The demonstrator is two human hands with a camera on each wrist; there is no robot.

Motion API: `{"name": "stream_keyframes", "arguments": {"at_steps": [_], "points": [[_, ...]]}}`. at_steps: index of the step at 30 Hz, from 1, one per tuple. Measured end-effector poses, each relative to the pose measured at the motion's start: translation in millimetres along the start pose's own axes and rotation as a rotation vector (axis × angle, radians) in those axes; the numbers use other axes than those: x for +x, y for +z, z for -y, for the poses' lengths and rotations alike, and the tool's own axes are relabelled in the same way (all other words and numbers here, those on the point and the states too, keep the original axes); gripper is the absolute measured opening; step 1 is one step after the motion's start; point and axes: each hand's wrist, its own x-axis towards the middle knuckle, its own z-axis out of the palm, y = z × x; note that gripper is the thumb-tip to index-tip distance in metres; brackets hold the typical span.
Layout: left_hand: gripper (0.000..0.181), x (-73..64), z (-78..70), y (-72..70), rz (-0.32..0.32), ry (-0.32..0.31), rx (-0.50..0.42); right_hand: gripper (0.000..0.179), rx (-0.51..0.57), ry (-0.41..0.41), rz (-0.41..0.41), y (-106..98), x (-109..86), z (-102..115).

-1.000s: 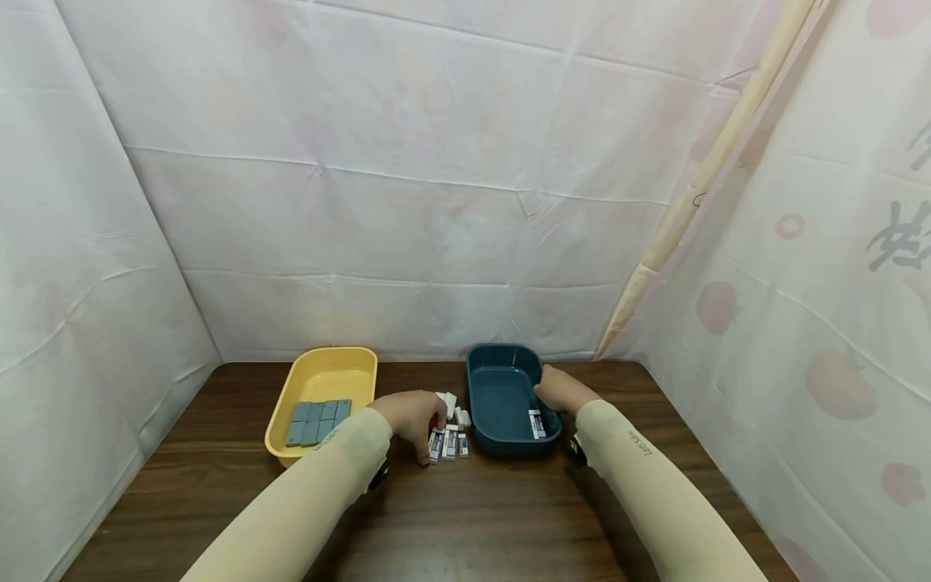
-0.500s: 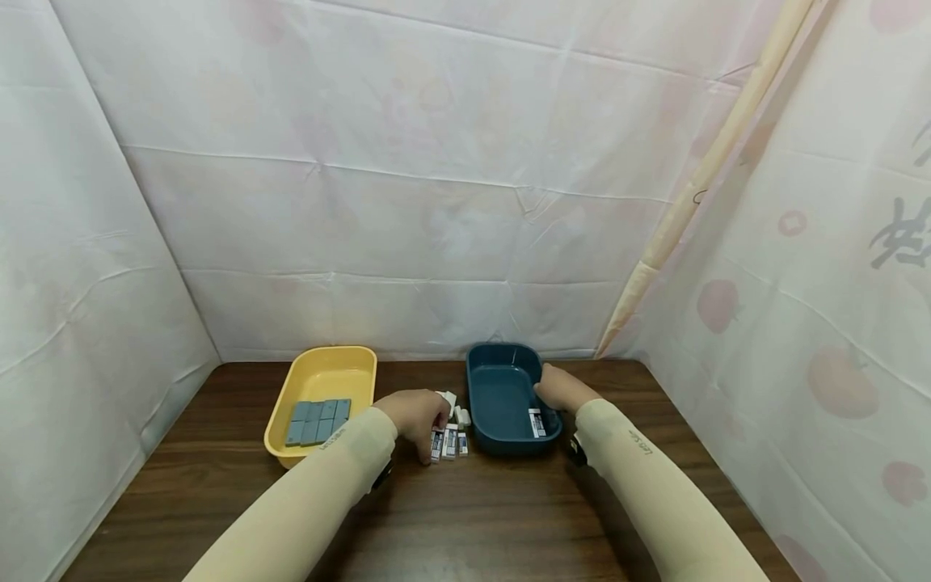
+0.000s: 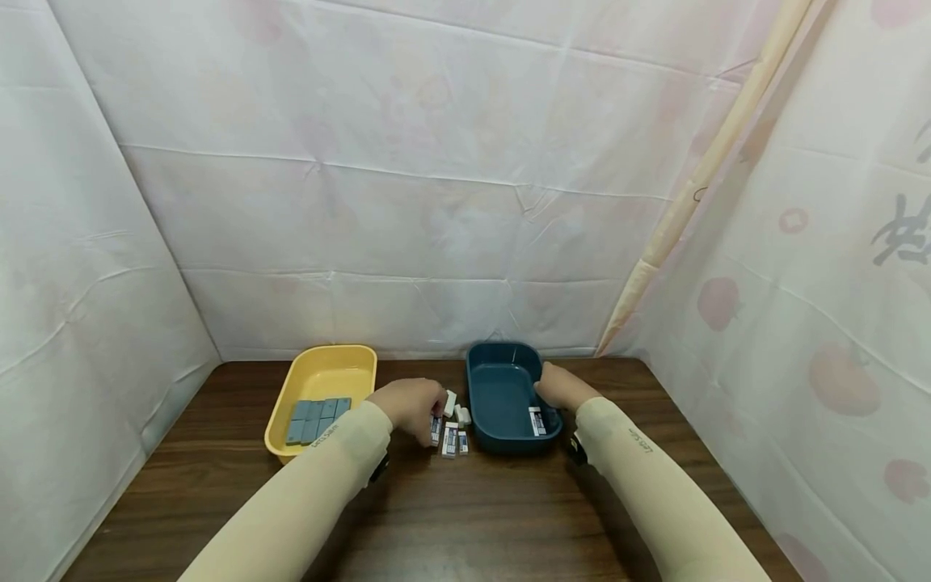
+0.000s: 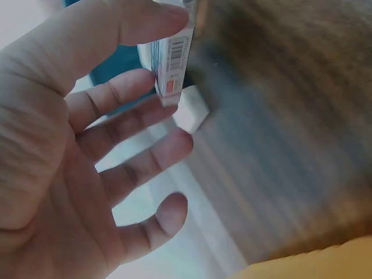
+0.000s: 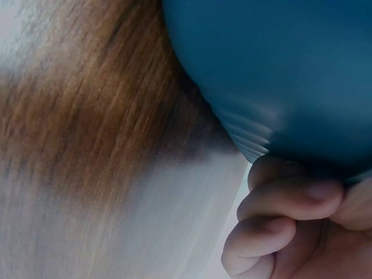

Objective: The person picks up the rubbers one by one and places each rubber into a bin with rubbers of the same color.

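My left hand pinches a small eraser between thumb and fingers, its barcode side showing in the left wrist view. Two more sleeved erasers, a longer one and a shorter one, lie just right of that hand. Behind them are white blocks. My right hand grips the right rim of the dark blue tub, fingers curled against its wall in the right wrist view. One sleeved eraser leans inside this tub at its near right corner.
To the left stands a yellow tub with several grey rectangular blocks laid flat in rows. Both tubs sit toward the back of the brown wooden table. White cloth hangs behind and on both sides.
My left hand has shifted slightly away from the table's front, and the pinched eraser has moved with it. The right hand and both tubs stay put.
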Motion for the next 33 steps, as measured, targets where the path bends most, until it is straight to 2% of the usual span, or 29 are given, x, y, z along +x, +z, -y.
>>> {"name": "stream_keyframes", "arguments": {"at_steps": [6, 10, 14, 18, 25, 29, 33], "points": [[0.033, -0.7, -10.4, -14.1, -0.109, 0.022, 0.053, 0.069, -0.008, -0.007, 0.004, 0.0, -1.4, 0.6], [0.038, 4.1, -18.5, -19.2, -0.216, 0.034, 0.061, 0.069, 0.008, -0.002, 0.012, 1.3, -1.2, 0.1], [0.040, 12.8, -26.3, -19.5, -0.319, 0.036, 0.051, 0.070, 0.013, 0.003, 0.020, 0.6, -1.1, -1.2], [0.033, 23.9, -35.3, -13.8, -0.389, 0.036, -0.015, 0.068, 0.010, -0.005, 0.016, -1.0, -2.5, -1.9], [0.031, 43.2, -60.1, 2.2, -0.405, 0.003, -0.057, 0.067, 0.002, -0.011, 0.008, -1.4, 0.0, -3.2], [0.026, 53.1, -74.2, 12.6, -0.397, 0.023, -0.056, 0.067, -0.002, -0.003, 0.000, -1.0, -1.3, -2.3], [0.024, 61.5, -84.8, 16.6, -0.365, 0.048, -0.033, 0.066, 0.003, 0.003, -0.004, -1.0, -2.4, -1.2]]}}
